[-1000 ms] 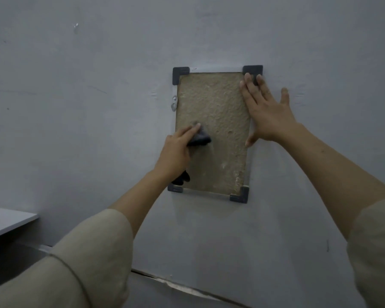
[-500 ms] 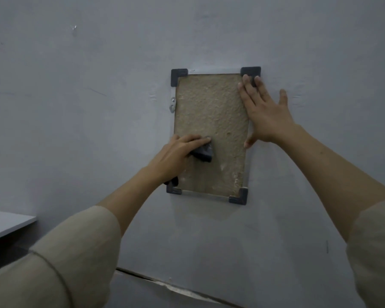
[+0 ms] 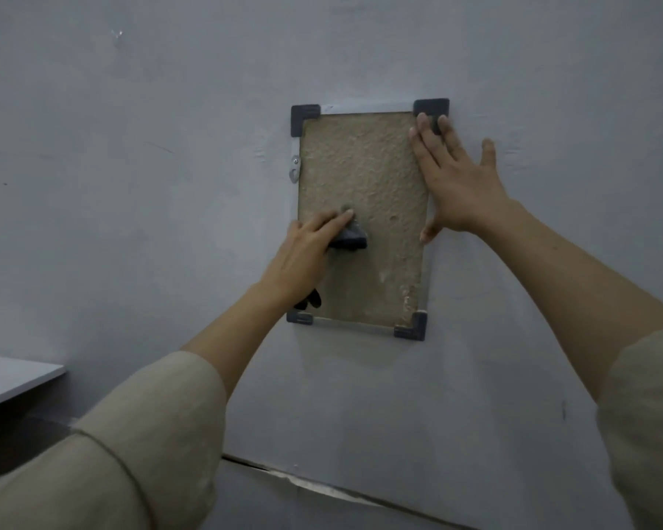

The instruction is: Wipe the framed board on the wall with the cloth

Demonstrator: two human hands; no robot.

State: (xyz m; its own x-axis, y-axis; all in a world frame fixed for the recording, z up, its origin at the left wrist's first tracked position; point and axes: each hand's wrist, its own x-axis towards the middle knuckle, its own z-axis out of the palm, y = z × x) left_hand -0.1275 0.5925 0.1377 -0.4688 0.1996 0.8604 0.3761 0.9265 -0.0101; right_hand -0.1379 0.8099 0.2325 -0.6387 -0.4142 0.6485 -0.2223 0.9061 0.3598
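Note:
A framed board (image 3: 364,174) hangs on the grey wall, with a rough tan surface, a thin metal frame and dark plastic corner caps. My left hand (image 3: 303,258) presses a dark cloth (image 3: 351,239) against the board's lower left part; a tail of the cloth hangs below my wrist. My right hand (image 3: 456,181) lies flat with fingers spread over the board's right edge, fingertips on the top right corner cap.
A small metal hanger (image 3: 294,171) sticks out at the frame's left side. The corner of a grey table (image 3: 12,380) shows at the lower left. A cracked seam (image 3: 322,487) runs across the wall below the board.
My left hand with the cloth slid down the board, then came back up a little. My right hand stayed flat on the board's right edge.

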